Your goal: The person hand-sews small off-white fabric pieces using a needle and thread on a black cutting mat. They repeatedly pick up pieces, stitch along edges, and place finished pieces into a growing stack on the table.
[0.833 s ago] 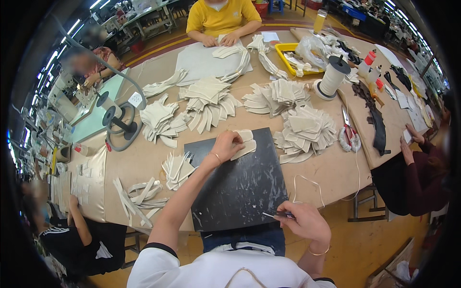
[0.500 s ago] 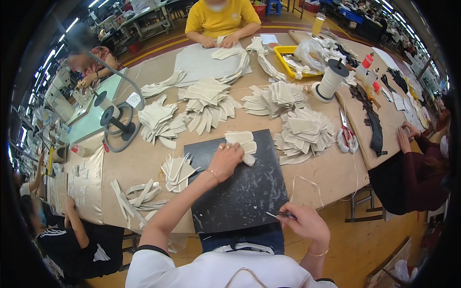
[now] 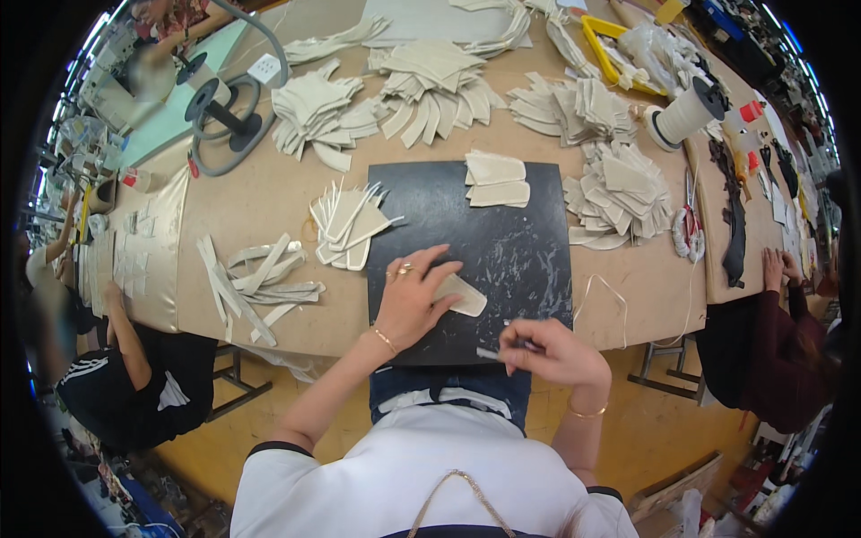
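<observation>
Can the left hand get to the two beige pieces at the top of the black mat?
Probably yes. The left hand presses one beige piece on the black mat, and the stacked pair of beige pieces lies farther up it, with only bare mat between.

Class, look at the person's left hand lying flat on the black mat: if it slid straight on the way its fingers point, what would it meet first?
The left hand already touches a cream piece; beyond it, probably the two stacked cream pieces at the black mat's far edge.
</observation>
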Motion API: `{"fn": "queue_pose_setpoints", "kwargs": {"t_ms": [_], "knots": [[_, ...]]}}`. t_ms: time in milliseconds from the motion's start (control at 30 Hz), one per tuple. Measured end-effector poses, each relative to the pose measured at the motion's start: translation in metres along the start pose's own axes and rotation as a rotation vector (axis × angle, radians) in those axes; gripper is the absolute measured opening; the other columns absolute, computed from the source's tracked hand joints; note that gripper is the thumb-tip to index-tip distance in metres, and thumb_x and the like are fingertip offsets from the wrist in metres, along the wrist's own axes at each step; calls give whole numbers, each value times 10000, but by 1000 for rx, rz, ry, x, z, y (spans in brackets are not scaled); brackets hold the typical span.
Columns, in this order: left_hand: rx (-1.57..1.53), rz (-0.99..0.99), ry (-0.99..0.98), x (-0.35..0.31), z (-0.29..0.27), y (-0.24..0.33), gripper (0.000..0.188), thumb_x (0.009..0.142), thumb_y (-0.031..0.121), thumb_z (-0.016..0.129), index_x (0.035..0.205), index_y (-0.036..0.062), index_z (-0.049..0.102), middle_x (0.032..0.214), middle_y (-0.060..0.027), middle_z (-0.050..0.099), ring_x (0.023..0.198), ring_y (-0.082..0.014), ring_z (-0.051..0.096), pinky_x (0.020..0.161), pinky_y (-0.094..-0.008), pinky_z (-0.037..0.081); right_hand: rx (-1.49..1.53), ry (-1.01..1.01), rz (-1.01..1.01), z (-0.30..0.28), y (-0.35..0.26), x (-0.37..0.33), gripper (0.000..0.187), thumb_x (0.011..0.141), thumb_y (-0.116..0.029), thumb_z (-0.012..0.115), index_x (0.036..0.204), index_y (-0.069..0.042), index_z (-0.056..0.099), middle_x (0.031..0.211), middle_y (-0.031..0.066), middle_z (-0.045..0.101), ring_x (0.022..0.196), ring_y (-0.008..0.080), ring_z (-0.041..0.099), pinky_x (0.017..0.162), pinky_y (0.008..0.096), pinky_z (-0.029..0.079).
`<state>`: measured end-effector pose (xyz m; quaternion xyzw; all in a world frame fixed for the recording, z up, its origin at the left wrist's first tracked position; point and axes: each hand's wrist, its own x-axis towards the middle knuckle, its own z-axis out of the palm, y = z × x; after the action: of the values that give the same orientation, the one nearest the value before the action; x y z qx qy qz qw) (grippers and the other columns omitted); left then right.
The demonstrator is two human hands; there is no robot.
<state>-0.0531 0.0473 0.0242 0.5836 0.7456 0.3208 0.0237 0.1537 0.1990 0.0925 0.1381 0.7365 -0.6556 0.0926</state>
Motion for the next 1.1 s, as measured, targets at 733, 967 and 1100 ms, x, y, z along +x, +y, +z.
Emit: {"fn": "queue_pose_setpoints", "kwargs": {"t_ms": [733, 967, 1100], "knots": [[-519, -367, -82, -20, -15, 4, 303, 859, 132, 742, 1130, 22, 664, 1180, -72, 652, 985, -179, 604, 798, -316, 456, 71, 345, 200, 31, 6, 55, 219, 928, -199, 695, 925, 18, 665, 659, 31, 613, 605, 57, 527, 538, 255, 404], [-107, -108, -386, -64, -1, 25, 603, 918, 198, 649, 1454, 32, 428, 1512, -206, 419, 1424, -393, 353, 1177, -522, 234, 65, 371, 208, 25, 12, 36, 194, 906, -170, 697, 894, 23, 680, 647, -8, 579, 585, 42, 408, 514, 243, 343], [-158, -213, -108, -74, -9, 26, 431, 938, 162, 629, 1335, 7, 563, 1445, -193, 498, 1306, -342, 502, 1082, -439, 367, 100, 286, 216, 30, 10, 39, 213, 909, -176, 695, 905, 36, 679, 656, -4, 579, 606, 47, 404, 531, 244, 345]]}}
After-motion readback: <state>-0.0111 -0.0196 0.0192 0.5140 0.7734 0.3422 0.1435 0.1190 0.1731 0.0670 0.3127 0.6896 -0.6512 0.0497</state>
